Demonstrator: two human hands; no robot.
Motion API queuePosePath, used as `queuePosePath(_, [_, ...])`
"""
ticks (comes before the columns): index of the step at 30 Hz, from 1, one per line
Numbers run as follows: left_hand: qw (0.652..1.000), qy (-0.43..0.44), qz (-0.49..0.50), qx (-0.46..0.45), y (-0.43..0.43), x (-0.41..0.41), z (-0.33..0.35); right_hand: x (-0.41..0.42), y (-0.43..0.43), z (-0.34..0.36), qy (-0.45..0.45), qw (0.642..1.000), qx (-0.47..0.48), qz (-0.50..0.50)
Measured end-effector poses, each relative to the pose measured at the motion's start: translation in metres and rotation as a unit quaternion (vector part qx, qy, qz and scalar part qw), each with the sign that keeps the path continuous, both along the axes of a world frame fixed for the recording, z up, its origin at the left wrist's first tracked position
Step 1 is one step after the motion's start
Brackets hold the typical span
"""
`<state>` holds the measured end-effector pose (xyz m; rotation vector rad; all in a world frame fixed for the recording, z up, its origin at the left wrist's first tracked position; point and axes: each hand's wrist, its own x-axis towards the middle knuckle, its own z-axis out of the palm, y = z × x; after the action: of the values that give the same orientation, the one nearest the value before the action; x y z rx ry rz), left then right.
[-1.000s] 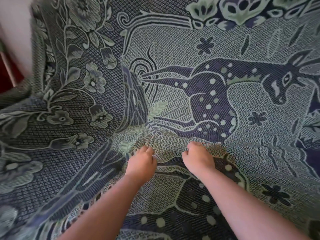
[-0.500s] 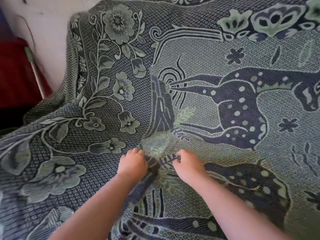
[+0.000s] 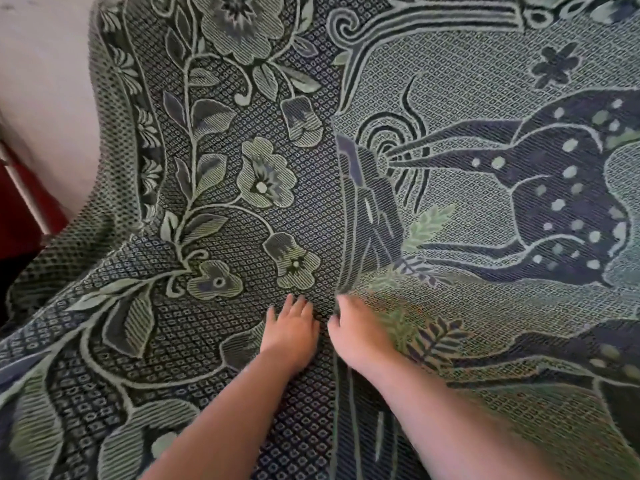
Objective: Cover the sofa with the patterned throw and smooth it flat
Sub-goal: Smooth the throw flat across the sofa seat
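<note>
At the line where seat seems to meet back, a person's left hand (image 3: 292, 332) and right hand (image 3: 362, 339) press side by side into the patterned throw (image 3: 242, 188). The throw drapes the sofa so fully that no upholstery shows, and its left edge hangs against a pale wall (image 3: 38, 81). The left fingers (image 3: 294, 303) lie fairly straight and close together, with their tips on the cloth. The right fingers (image 3: 344, 303) dip into the weave and are blurred, so it cannot be told whether they pinch the fabric or only push it. Covering looks done, and the step in hand appears to be smoothing. A raised fold (image 3: 367, 216) runs up the back from just above the right hand, and softer wrinkles gather at the left corner. The next move likely calls for flat palms sweeping outward from that fold, firmly enough to lay it down without dragging the throw off the back.
</note>
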<state>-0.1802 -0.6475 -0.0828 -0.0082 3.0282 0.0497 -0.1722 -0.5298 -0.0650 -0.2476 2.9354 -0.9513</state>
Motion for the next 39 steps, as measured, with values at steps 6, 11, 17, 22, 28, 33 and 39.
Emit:
queuePosePath(6, [0.999, -0.002, -0.02, -0.03, -0.026, -0.024, -0.027, -0.034, -0.037, -0.043, -0.03, 0.993, 0.105, 0.036])
queuePosePath(11, [0.997, 0.046, 0.001, -0.068, -0.041, -0.046, -0.027, -0.059, -0.018, -0.05, -0.021, 0.977, 0.21, 0.015])
queuePosePath(17, [0.992, 0.095, 0.033, -0.078, -0.045, -0.056, -0.025, -0.072, 0.073, -0.046, -0.046, 0.95, 0.29, -0.111])
queuePosePath(22, [0.994, 0.103, 0.01, -0.041, -0.029, -0.044, -0.021, -0.058, 0.103, -0.041, -0.076, 0.947, 0.265, -0.165])
queuePosePath(28, [0.992, 0.047, -0.004, 0.12, 0.023, -0.009, -0.007, -0.022, 0.053, -0.031, -0.037, 0.972, 0.198, -0.12])
queuePosePath(33, [0.989, -0.019, -0.032, 0.144, 0.039, 0.032, -0.013, 0.011, 0.018, -0.039, -0.03, 0.979, 0.199, -0.02])
queuePosePath(39, [0.997, -0.039, -0.018, 0.064, 0.016, 0.047, -0.021, 0.035, 0.081, -0.049, -0.065, 0.971, 0.218, -0.079])
